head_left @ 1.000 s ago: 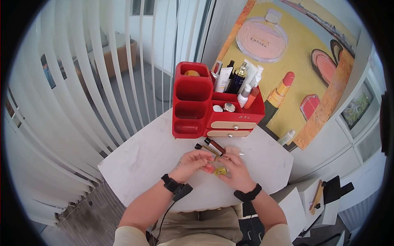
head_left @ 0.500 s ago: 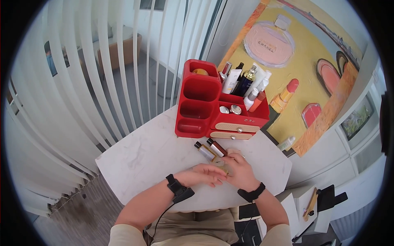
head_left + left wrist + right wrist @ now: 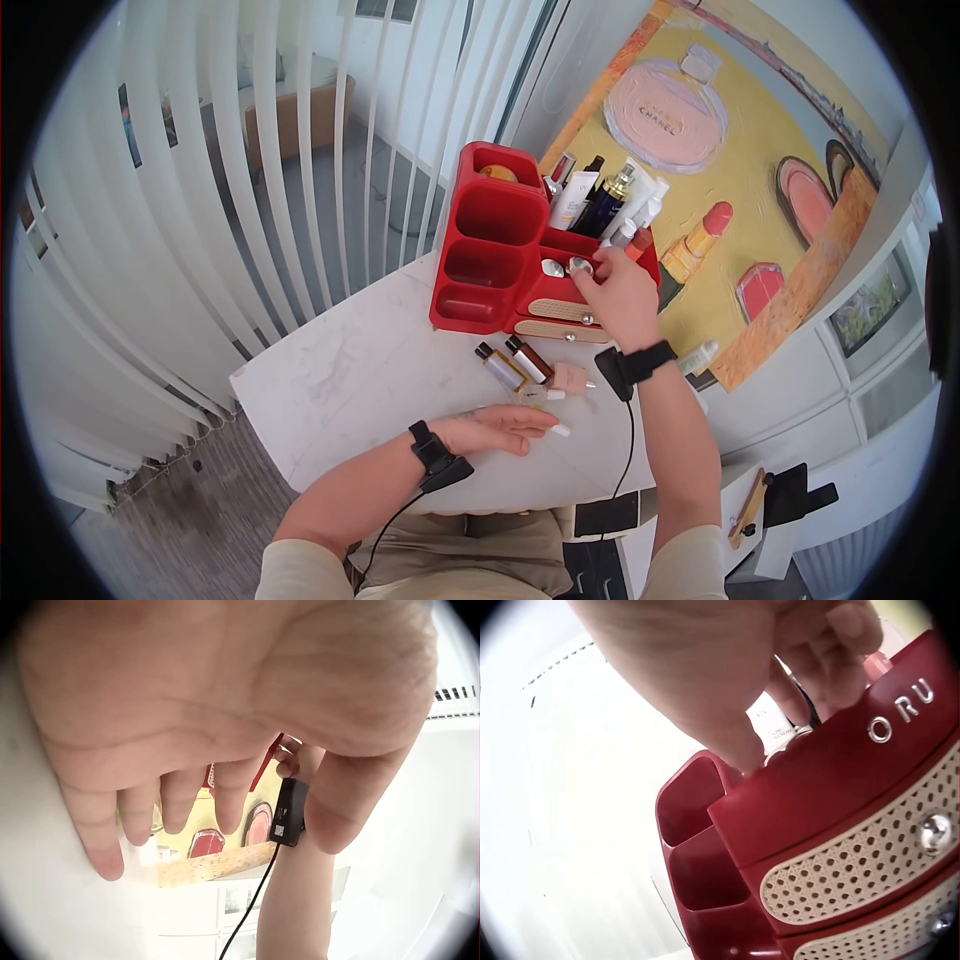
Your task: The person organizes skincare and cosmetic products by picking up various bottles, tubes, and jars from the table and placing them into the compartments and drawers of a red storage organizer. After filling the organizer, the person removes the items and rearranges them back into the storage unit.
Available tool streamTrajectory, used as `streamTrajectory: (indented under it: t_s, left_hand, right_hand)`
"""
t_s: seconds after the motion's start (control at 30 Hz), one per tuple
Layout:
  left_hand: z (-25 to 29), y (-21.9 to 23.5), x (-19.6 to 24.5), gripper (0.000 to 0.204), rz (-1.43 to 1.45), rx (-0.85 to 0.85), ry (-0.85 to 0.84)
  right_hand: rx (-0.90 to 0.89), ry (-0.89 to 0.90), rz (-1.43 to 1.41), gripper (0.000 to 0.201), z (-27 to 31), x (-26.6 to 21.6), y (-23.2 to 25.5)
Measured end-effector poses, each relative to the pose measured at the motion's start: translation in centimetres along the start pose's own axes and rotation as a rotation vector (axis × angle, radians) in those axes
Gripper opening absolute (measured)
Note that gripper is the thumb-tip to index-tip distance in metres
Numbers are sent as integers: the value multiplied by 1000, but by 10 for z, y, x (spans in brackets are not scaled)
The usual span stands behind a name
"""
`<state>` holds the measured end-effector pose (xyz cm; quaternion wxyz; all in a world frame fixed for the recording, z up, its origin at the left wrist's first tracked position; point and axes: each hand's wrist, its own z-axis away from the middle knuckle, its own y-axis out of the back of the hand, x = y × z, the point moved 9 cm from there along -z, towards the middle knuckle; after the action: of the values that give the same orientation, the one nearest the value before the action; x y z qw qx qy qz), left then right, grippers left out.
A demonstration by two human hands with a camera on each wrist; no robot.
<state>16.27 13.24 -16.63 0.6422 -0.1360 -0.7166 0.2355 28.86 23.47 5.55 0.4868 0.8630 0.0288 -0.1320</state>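
My right hand (image 3: 622,295) reaches into the front compartment of the red organizer (image 3: 478,325), thumb and forefinger at a round silver lid (image 3: 580,266). In the right wrist view the silver lid (image 3: 786,752) lies between their tips; I cannot tell whether they grip it. A second silver lid (image 3: 553,268) sits beside it. Low over the white table (image 3: 340,400), my left hand (image 3: 490,430) lies sideways, fingers extended, palm (image 3: 217,697) bare in the left wrist view. A white cap (image 3: 561,430) shows by its fingertips, partly hidden.
A yellowish bottle (image 3: 503,370), a brown bottle (image 3: 530,360) and a pink bottle (image 3: 572,378) lie before the organizer. Tubes and bottles, including a dark blue one (image 3: 603,208), fill its back compartment. A painting (image 3: 740,190) leans behind; blinds (image 3: 270,180) hang left.
My right hand has left the small items near the left hand and moved up and forward to the organizer. The left hand has let go of a pinkish item and straightened its fingers.
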Motion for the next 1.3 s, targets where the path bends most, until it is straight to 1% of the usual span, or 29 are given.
streamTrajectory:
  t_s: [0.03, 0.1, 0.17, 0.23, 0.3, 0.33, 0.37, 0.43, 0.47, 0.5, 0.53, 0.57, 0.6, 0.63, 0.67, 0.7, 0.77, 0.83, 0.87, 0.9, 0.97, 1.0, 1.07, 1.1, 1.17, 1.2, 1.27, 1.3]
  left_hand:
    - [-1, 1, -1, 59, 12, -5, 6]
    - [-1, 3, -3, 61, 28, -8, 11]
    - [-1, 1, -4, 63, 77, -10, 17]
    - [-2, 2, -4, 64, 51, -8, 1]
    - [-2, 0, -2, 65, 21, -8, -11]
    - [-1, -1, 2, 65, 27, -4, -27]
    - [0, -1, 5, 65, 31, 0, -45]
    - [-3, 6, -3, 63, 38, 19, -65]
    - [-4, 9, -3, 62, 49, 37, -87]
    - [-4, 9, -4, 62, 50, 36, -88]
    - [-4, 12, -2, 57, 9, 82, -108]
    - [-5, 15, 2, 53, -33, 129, -130]
    - [-5, 14, 4, 53, -35, 129, -131]
    - [-3, 15, 8, 46, -28, 181, -152]
    - [-1, 18, 12, 39, -22, 233, -170]
    - [0, 18, 13, 39, -28, 233, -158]
    - [4, 27, 18, 28, 61, 320, -164]
    - [5, 32, 15, 26, 81, 342, -142]
    - [6, 35, 15, 23, 107, 368, -141]
    - [6, 34, 13, 23, 94, 370, -115]
    - [8, 31, 20, 22, 118, 384, -168]
    - [9, 27, 21, 22, 98, 386, -142]
    - [16, 22, 40, 20, 29, 468, -242]
    - [16, 15, 45, 20, 8, 468, -219]
    - [26, 12, 74, 19, -353, 638, -306]
    - [24, 11, 80, 19, -374, 631, -291]
    - [26, 5, 119, 17, -784, 780, -402]
    - [20, 1, 132, 17, -796, 773, -393]
  right_hand:
    - [0, 3, 0, 40, -7, -1, -1]
    - [-160, -65, -10, 39, -17, 6, -22]
    - [-179, -66, -21, 38, -24, 9, -27]
    - [-196, -78, -32, 37, -27, 12, -31]
    - [-146, -99, -22, 36, -28, 12, -30]
    - [-76, -77, -34, 33, -25, 8, -21]
    - [-74, -81, -37, 33, -22, 9, -17]
    - [87, -138, -332, 29, -14, 21, 6]
    - [15, -214, -558, 24, -3, 29, 4]
    - [65, -166, -803, 21, 16, 26, 12]
    - [-1, -222, -889, 20, 37, 32, 10]
    - [-81, -285, -924, 19, 62, 38, 4]
    - [-153, -318, -946, 19, 87, 44, -8]
    - [-213, -342, -972, 19, 115, 49, -20]
    - [-283, -409, -984, 18, 143, 52, -33]
    - [-323, -438, -952, 19, 169, 64, -50]
    - [-322, -464, -942, 21, 203, 62, -60]
    - [-326, -262, -763, 27, 220, 54, -67]
    - [-325, -249, -740, 33, 224, 55, -71]
    - [-314, -266, -760, 33, 228, 59, -74]
    - [-209, -153, -679, 38, 220, 52, -66]
    - [-193, -169, -701, 38, 218, 51, -62]
    - [-261, -195, -688, 49, 215, 43, -55]
    - [-245, -209, -710, 49, 216, 44, -52]
    - [-234, -24, -335, 61, 214, 34, -46]
    - [-219, -36, -352, 61, 212, 34, -43]
    - [-222, 188, -236, 70, 207, 14, -35]
    - [-213, 178, -245, 70, 206, 14, -35]
